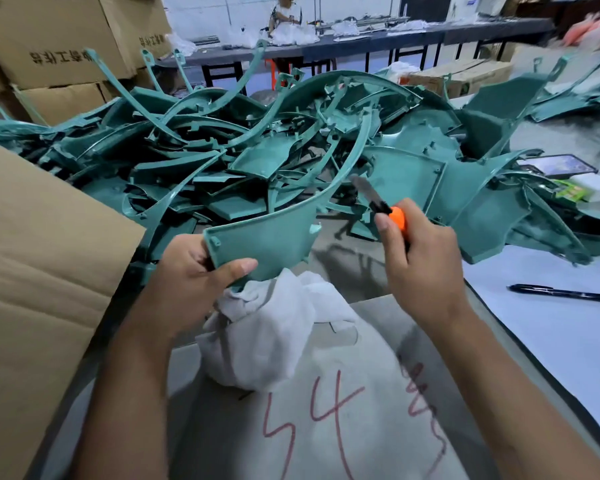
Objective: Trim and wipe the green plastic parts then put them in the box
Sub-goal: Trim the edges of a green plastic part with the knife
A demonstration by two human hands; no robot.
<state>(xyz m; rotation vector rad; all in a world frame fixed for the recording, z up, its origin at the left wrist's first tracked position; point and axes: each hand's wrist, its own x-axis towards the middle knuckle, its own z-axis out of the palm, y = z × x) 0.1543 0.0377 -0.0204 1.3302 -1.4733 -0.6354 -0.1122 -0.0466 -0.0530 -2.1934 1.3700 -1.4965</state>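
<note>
The curved teal-green plastic panel, matte with a long tapering arc, sits clamped in the left hand above a crumpled white cloth. Right of it, the right hand grips an orange-handled knife; beyond lies a pile of green parts.

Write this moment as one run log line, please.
step: trimming | left hand: holds green part | right hand: holds knife | cloth: under part | box: not yet
</note>
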